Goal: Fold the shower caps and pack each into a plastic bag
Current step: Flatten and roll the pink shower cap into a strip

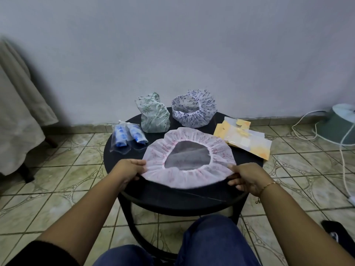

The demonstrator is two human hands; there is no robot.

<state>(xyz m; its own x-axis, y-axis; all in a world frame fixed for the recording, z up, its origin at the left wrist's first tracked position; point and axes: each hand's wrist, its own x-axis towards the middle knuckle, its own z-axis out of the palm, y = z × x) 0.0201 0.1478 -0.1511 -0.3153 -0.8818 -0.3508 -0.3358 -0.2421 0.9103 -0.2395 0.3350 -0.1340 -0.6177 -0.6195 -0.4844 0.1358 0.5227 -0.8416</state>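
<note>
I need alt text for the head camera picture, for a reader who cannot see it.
Two hands, left hand and right hand, hold a pink shower cap by its edges, spread open on a round black table. Behind lie two more caps, bagged blue caps and empty bags.

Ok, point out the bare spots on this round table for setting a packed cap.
Bare: the near table edge below the pink cap, plus its left edge near the left hand. Crowded: the far half with bagged blue caps, green cap, purple cap, orange-printed bags.
</note>
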